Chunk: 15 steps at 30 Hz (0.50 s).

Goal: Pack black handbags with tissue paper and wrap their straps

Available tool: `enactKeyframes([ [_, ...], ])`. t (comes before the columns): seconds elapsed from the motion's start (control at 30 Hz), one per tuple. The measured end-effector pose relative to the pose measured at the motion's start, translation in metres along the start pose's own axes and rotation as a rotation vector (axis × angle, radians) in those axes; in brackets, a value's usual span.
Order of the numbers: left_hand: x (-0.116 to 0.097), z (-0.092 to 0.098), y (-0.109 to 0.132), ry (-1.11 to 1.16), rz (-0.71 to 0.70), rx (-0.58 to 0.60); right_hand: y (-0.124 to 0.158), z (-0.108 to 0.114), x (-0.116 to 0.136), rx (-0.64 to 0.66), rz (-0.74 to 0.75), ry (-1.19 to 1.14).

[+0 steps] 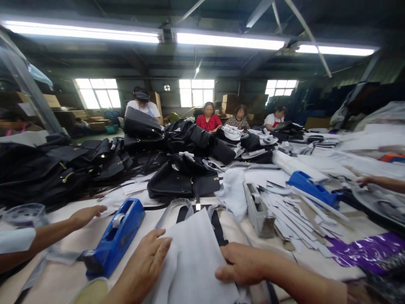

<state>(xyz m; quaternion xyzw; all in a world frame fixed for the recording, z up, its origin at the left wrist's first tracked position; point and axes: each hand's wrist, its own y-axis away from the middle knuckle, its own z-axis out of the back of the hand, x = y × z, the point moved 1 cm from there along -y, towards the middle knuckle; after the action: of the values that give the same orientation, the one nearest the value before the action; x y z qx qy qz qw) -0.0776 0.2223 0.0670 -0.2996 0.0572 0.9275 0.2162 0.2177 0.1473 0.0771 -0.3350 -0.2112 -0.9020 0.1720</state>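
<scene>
A folded white sheet, paper by its look, is between my two hands, with its pointed corner up and away from me. My left hand is closed on its left edge, thumb uppermost. At the right edge my right hand grips it, the thumb on top and the other fingers partly hidden behind. Under and beyond the sheet a black strap and clear plastic show. A black handbag with gold-coloured lettering lies just past the sheet.
Blue tape dispenser left; grey dispenser and second blue one right. Paper strips lie beside purple plastic. Co-workers' hands reach in left and right. Black bags pile behind; several people work beyond.
</scene>
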Motion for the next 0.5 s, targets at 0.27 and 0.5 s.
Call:
enactKeyframes([
  [0.27, -0.024, -0.023, -0.073, -0.286, -0.223, 0.315, 0.057, 0.026, 0.012, 0.105, 0.212, 0.413],
  [0.5, -0.044, -0.035, -0.072, -0.341, -0.276, 0.232, 0.067, 0.020, 0.066, -0.425, 0.589, 0.871],
])
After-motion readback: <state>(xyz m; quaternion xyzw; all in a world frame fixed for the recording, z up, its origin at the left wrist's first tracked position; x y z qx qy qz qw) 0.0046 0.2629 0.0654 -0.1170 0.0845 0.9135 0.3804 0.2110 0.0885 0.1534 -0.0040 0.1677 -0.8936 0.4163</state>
